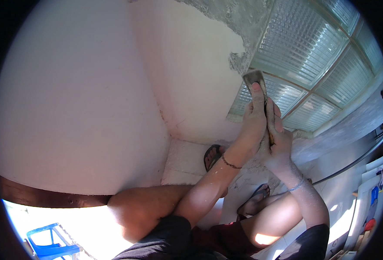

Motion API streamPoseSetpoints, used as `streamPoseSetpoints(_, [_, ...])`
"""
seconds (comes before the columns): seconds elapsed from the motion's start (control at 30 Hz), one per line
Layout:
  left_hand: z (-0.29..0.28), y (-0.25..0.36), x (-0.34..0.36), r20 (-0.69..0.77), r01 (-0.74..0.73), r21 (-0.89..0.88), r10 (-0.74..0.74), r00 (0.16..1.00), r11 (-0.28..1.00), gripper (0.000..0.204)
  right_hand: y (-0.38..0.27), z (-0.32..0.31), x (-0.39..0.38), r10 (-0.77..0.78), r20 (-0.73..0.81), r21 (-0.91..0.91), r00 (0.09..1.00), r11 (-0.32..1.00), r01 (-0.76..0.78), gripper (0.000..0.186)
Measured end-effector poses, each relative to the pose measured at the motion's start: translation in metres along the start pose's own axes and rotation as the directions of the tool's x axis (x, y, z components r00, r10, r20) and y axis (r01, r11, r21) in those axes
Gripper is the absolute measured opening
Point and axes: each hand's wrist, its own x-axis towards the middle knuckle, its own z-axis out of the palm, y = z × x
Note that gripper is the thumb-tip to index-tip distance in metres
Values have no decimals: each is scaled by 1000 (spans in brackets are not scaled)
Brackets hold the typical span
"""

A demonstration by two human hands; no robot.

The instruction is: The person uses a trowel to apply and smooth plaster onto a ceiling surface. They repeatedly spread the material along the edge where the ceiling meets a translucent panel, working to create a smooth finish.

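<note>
Both my hands are closed on one dusty scraper [253, 77] with a wide, flat metal blade. My left hand [253, 119] has its thumb pressed along the blade. My right hand [280, 141] wraps the handle lower down, and most of that handle is hidden by the fingers. The blade's tip is at the edge of the glass block window [302, 47], where a rough grey patch [243, 19] borders the cream plaster wall [187, 52]. Whether the blade touches the wall cannot be made out. Pale dust coats both hands.
A smooth pale wall [70, 99] rises on the left, with a brown wooden strip [57, 197] at its bottom. My sandalled feet rest in the dusty corner. A blue plastic stool [52, 242] stands lower left. At right lie a dark hose [352, 164] and white pipes [369, 184].
</note>
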Motion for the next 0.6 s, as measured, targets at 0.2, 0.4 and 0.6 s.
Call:
streamPoseSetpoints(0.2, [-2,4,1,-28,-11,-34,10,1000,999,74,-2,3,6,-20,5,-13,1000,1000,20,72])
streamPoseSetpoints(0.4, [-10,18,2,-30,-49,10,50,998,999,74,-2,17,22,-155,-83,-12,984,988,155,68])
streamPoseSetpoints(0.6, [-14,22,3,-84,-141,-30,138,987,990,78,-4,15,27,-137,0,8,991,991,137,70])
